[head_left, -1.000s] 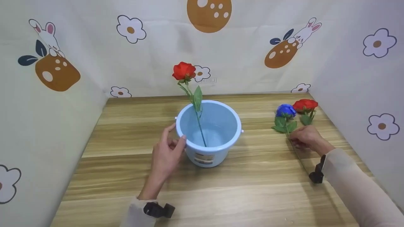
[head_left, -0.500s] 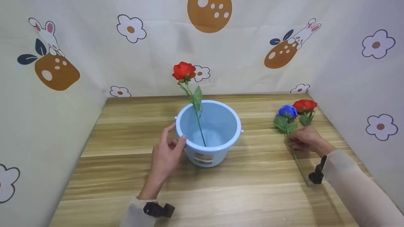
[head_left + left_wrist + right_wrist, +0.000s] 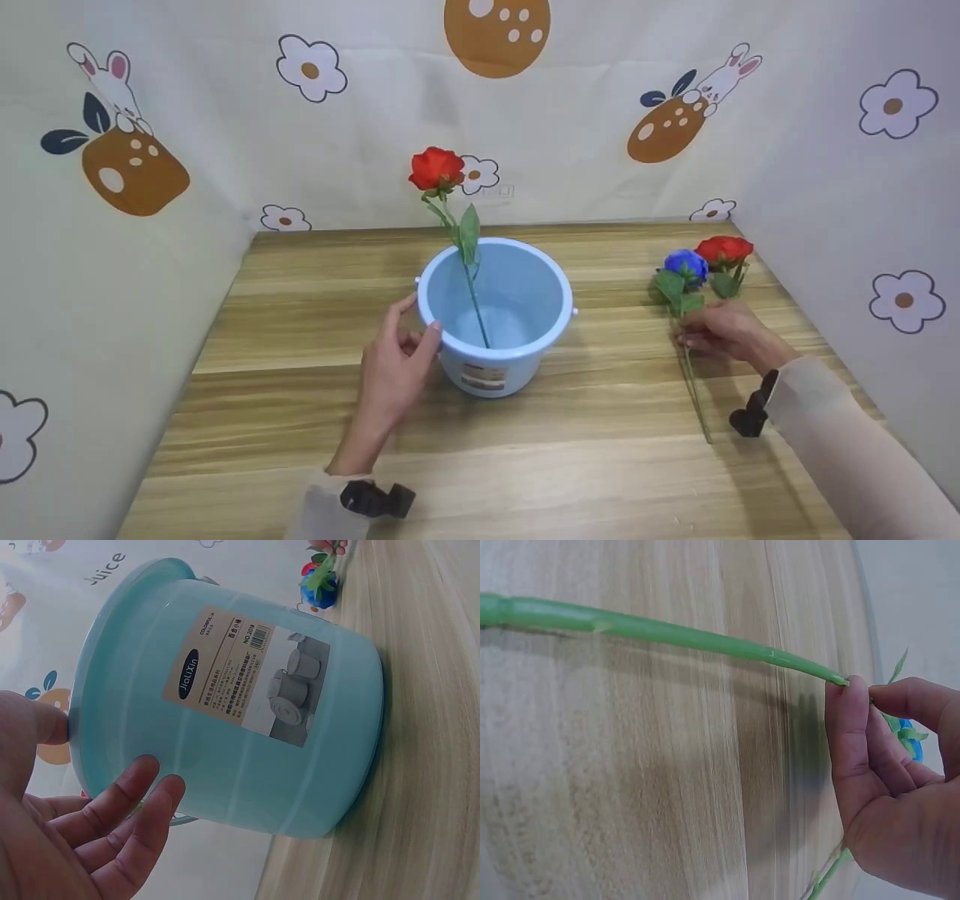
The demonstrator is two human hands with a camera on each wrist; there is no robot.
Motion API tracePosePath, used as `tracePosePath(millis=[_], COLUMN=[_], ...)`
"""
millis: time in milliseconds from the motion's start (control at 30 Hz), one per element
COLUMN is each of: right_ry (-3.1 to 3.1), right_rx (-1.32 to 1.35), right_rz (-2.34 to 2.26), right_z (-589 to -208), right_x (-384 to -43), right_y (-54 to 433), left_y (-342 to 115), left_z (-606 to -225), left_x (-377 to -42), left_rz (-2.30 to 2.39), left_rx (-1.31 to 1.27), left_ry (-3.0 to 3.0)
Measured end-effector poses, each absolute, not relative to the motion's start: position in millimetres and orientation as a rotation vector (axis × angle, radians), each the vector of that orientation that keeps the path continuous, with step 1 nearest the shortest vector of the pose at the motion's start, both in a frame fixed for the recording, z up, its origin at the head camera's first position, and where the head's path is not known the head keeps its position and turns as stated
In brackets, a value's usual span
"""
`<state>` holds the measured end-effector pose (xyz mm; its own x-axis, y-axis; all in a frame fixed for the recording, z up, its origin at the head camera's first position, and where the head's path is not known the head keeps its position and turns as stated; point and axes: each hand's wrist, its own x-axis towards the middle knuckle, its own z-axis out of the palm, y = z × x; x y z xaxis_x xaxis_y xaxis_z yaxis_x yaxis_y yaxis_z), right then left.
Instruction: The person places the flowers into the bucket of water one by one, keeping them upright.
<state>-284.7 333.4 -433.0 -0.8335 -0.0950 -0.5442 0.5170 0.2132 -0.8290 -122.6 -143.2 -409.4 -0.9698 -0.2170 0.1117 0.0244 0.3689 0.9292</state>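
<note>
A light blue bucket stands upright on the table, with one red rose leaning in it, its bloom well above the rim. My left hand touches the bucket's left side, thumb and fingers spread at the rim. Its relaxed fingers lie along the outer wall in the left wrist view. My right hand pinches the green stem of a blue rose just below its leaves. In the right wrist view, thumb and fingertips meet at the stem, and the blue bloom shows partly behind the hand.
A second red rose lies at the back right, beside the blue bloom, its stem mostly hidden by my right hand. The wood-grain table meets printed cloth walls at the back and sides.
The blue rose has turned in my right hand: its bloom shifted slightly right, and its lower stem end swung left. My left hand, the bucket and its rose have stayed put.
</note>
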Motion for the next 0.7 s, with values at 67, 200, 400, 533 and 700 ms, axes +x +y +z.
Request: tracePosePath(millis=[67, 200, 400, 533, 700], right_ry=[2.005, 1.983, 1.929, 1.916, 1.911], right_rx=[0.41, 0.426, 0.443, 0.438, 0.406], right_rz=[-1.661, -1.672, -1.727, -1.741, -1.754], right_z=[-432, -431, -429, -428, -426], right_x=[-285, -286, -284, -283, -282], right_y=[332, 331, 328, 325, 321], left_y=[-143, -144, -144, -144, -143], left_z=[-409, -409, -410, -410, -410], left_x=[-123, -122, -122, -122, -123], left_rz=[-1.641, -1.645, -1.649, -1.649, -1.633], left_rx=[0.177, 0.186, 0.181, 0.176, 0.154], left_ry=[-2.421, -2.427, -2.42, -2.416, -2.391])
